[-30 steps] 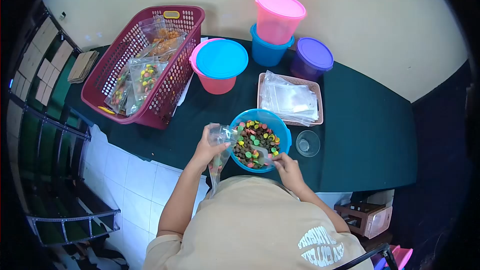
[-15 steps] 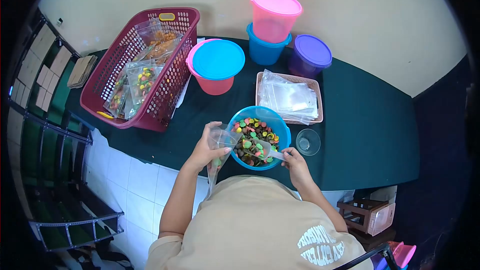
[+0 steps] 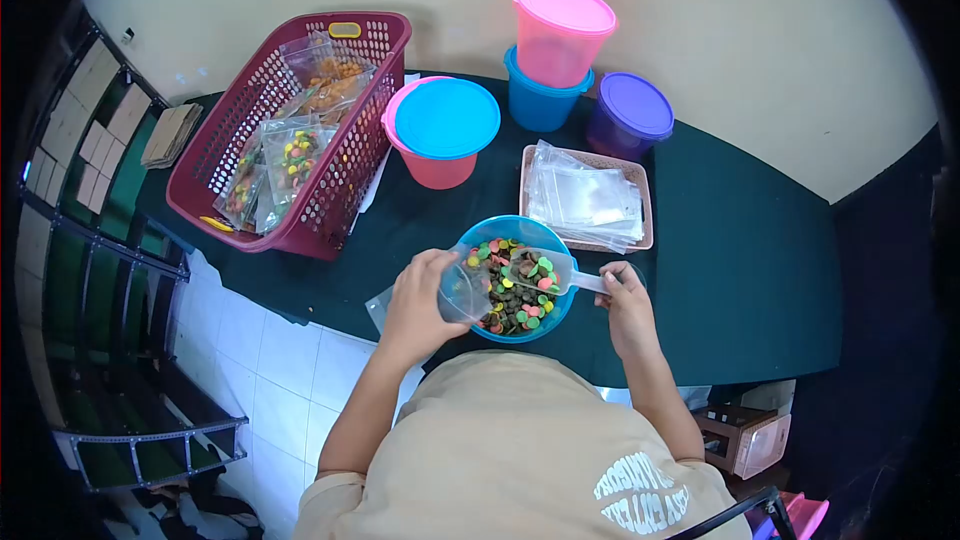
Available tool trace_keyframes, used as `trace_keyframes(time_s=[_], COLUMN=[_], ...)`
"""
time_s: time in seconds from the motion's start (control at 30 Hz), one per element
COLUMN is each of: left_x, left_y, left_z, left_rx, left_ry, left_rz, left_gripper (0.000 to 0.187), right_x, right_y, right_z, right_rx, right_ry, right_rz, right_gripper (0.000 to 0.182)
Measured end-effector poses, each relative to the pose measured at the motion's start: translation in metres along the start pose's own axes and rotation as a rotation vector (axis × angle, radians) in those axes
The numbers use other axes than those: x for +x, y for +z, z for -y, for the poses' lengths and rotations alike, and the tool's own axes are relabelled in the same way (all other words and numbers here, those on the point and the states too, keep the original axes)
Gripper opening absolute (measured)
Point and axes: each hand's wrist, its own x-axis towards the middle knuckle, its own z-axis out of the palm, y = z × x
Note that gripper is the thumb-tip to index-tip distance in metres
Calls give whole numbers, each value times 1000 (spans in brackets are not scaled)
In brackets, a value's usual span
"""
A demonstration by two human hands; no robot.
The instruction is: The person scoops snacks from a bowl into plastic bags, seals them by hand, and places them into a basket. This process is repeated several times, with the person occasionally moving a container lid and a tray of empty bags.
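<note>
My left hand point(image 3: 415, 308) is closed on a clear plastic bag point(image 3: 462, 292), its mouth turned toward the blue tub and partly over its left side. Round, flat pieces in brown, green, pink and yellow point(image 3: 512, 308) fill much of the blue tub point(image 3: 568, 315). In my right hand point(image 3: 627, 308) is the handle of a clear scoop point(image 3: 558, 268), held level above the tub with several of these pieces in it. Behind the right hand, a small clear bowl point(image 3: 641, 278) is mostly hidden.
A maroon basket point(image 3: 335, 215) with filled bags stands at left. Behind the tub are a pink tray point(image 3: 648, 202) of flat bags, a pink tub with blue lid point(image 3: 447, 120), a stacked pink tub point(image 3: 563, 35) on a blue one point(image 3: 545, 100), and a purple tub point(image 3: 632, 115).
The scoop has risen out of the pieces and shifted right with a load in it. My left hand has turned the bag from hanging upright to mouth toward the scoop.
</note>
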Motion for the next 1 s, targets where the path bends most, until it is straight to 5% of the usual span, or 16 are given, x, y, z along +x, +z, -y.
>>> trace_keyframes(time_s=[0.23,0.6,0.67,0.73,0.9,1.0], left_x=[-2,-6,1,13,53,51], left_y=[12,12,9,4,-14,-9], left_z=[-15,-20,-23,-19,-10,-25], left_rx=[114,130,-129,-427,-1517,-1620], left_ry=[140,157,177,155,163,117], left_rz=[18,30,52,157,693,664], left_gripper=[88,90,93,95,105,109], right_x=[-2,-4,-13,-13,-6,-2], right_y=[19,48,72,91,120,132], right_z=[21,48,82,119,180,181], right_rx=[-79,-432,-950,-1113,-1035,-1066], right_ry=[0,-77,-550,-859,-1027,-923], right_rz=[151,66,336,569,634,690], right_gripper=[17,16,18,22,20,17])
